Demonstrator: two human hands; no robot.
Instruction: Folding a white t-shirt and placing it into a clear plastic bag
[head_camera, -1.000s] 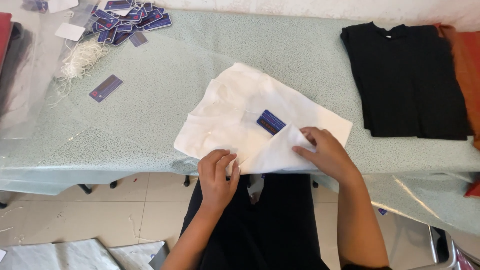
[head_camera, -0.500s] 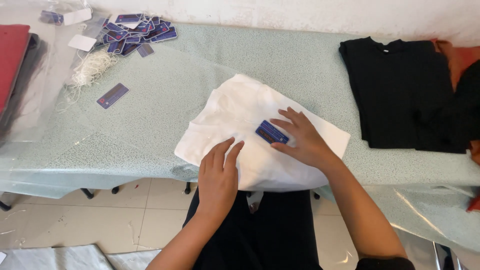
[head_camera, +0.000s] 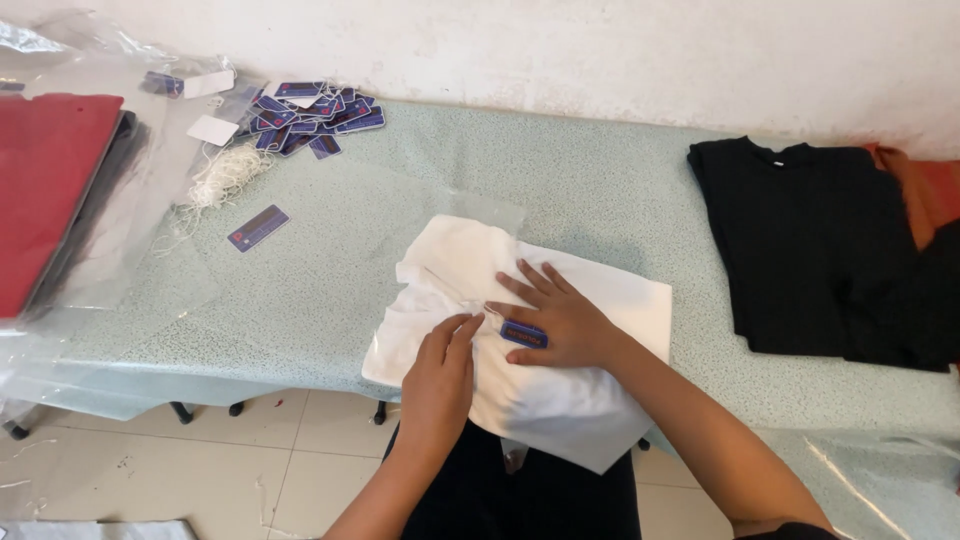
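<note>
Your left hand (head_camera: 437, 375) lies flat on the white shirt (head_camera: 520, 330), fingers together and pointing up toward the collar end; it pinches nothing that shows. Your right hand (head_camera: 555, 320) rests palm down beside it, fingers spread over the cloth. A small blue tag (head_camera: 523, 336) sits under the right hand's fingers, only partly visible; whether you grip it or just press it down, cannot tell.

The shirt is folded and lies at the near edge of the table (head_camera: 600, 190), its lower corner hanging over the edge. A clear plastic sheet (head_camera: 330, 215) lies under its far side and spreads to the left.

Elsewhere on the table:
- Black shirt (head_camera: 810, 250), flat, well apart to the right.
- Orange cloth (head_camera: 925, 190) at the far right edge, partly under the black one.
- Loose tag (head_camera: 257, 228), alone, left of the white shirt.
- Pile of tags (head_camera: 310, 112) at the far left corner, with a white string bundle (head_camera: 222, 178) just beside it.
- Red stack (head_camera: 45, 190) at the left edge, under plastic.
</note>
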